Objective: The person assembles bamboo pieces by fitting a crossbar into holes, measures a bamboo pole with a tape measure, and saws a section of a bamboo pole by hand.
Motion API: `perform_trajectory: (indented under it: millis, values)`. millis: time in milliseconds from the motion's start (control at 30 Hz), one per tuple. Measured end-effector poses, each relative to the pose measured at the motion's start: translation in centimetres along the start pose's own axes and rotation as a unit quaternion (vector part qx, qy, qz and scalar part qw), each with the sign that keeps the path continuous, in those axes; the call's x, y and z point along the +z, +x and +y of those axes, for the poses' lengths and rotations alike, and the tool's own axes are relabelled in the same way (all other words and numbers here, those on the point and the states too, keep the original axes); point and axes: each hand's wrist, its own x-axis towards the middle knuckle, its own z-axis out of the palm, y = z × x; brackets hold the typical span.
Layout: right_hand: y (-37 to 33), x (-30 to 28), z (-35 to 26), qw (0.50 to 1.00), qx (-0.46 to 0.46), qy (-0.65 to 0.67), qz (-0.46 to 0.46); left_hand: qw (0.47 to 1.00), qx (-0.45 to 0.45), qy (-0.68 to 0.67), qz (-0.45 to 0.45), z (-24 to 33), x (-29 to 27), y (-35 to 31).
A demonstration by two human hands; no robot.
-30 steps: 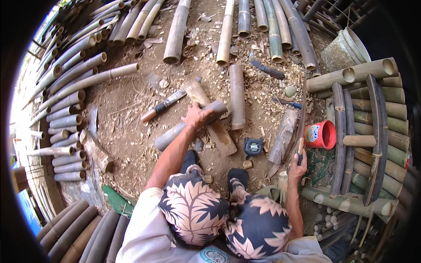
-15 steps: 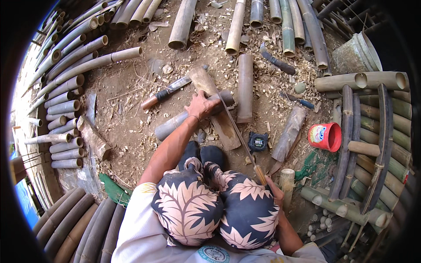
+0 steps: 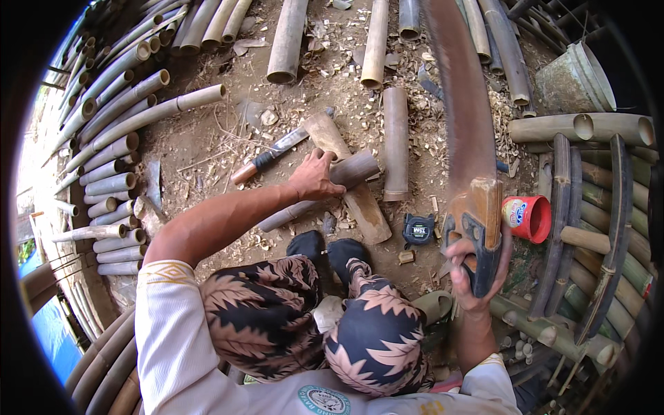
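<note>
My left hand (image 3: 317, 176) grips a dark bamboo tube (image 3: 356, 168), its thumb over the near side. That tube lies slantwise across a pale split wooden piece (image 3: 366, 214) on the ground. In my right hand (image 3: 478, 271) is a hand saw (image 3: 472, 138), held by its wood-and-black handle with the blade pointing away. The saw is raised at the right, apart from the tube, and its blade covers part of the ground behind. Beyond my left hand lies a large knife (image 3: 270, 155) with a dark wrapped grip and brown handle end.
Another bamboo tube (image 3: 396, 142) lies right of the work. Near my feet is a black tape measure (image 3: 418, 229); a red tub (image 3: 529, 218) stands farther right. Bamboo poles (image 3: 149, 107) are stacked left, a rack of bamboo (image 3: 584, 238) stands right, and a whitish bucket (image 3: 574, 79) sits far right.
My right hand has lifted the saw up off the tube, from beside my right knee, turning the blade away. My left hand stays at the tube; its elbow has swung out left.
</note>
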Motion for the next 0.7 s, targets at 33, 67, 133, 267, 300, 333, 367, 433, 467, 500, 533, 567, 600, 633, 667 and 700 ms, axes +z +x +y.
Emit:
perform_trajectory:
  millis: [33,67,133,267,300,333,367,433,467,500,533,567,600,633,667,700]
  values:
    - [-0.8,-0.3,1.4,0.999,-0.026,-0.043,0.016,1.0,0.009,0.023,-0.012,0.2,-0.6,-0.1]
    - [-1.2,-0.5,1.1,0.998,0.026,-0.034,0.042,0.999,0.012,0.045,-0.024,-0.2,-0.6,-0.1]
    - [-2.6,-0.7,0.1,0.986,0.136,-0.015,0.091,0.996,-0.003,0.087,-0.032,0.8,-0.3,0.7]
    - [-6.6,-0.9,1.5,0.995,0.024,-0.053,0.084,0.996,-0.058,0.061,0.02,2.4,2.0,1.7]
    - [-8.0,-0.7,1.7,0.994,0.031,-0.035,0.094,0.996,-0.064,0.041,0.044,2.5,2.6,2.0]
    - [-8.7,-1.8,1.5,0.995,0.044,-0.074,0.052,0.996,-0.044,0.026,0.073,2.8,2.8,2.1]
    - [-9.6,-2.3,1.4,0.994,0.09,-0.034,0.046,0.995,-0.024,0.01,0.101,2.8,2.8,2.0]
    - [-10.2,-2.5,1.0,0.985,0.167,-0.016,0.029,0.988,-0.005,0.011,0.157,3.0,3.2,2.3]
    - [-9.9,-2.4,0.8,0.979,0.198,-0.037,0.018,0.982,-0.007,0.027,0.186,2.9,3.6,2.4]
    - [-10.5,-2.7,1.5,0.984,0.146,-0.097,-0.033,0.977,0.009,0.043,0.209,2.2,4.9,2.4]
    - [-10.9,-2.4,1.8,0.983,0.147,-0.104,-0.033,0.97,0.024,0.057,0.236,1.4,6.0,2.5]
    - [-11.5,-2.2,2.7,0.982,0.13,-0.139,-0.011,0.969,0.014,0.034,0.243,2.2,6.2,2.0]
    - [-11.8,-2.1,3.4,0.979,0.111,-0.173,0.009,0.968,0.004,0.01,0.25,2.8,6.2,1.6]
    - [-11.5,-1.4,3.3,0.979,0.1,-0.178,0.007,0.965,-0.012,-0.011,0.261,3.0,6.0,1.1]
    - [-11.0,-0.6,3.3,0.979,0.089,-0.182,0.005,0.962,-0.032,-0.025,0.269,2.8,6.4,1.2]
    - [-10.7,-0.3,3.4,0.977,0.075,-0.197,-0.015,0.958,-0.052,-0.04,0.278,2.5,6.7,1.4]
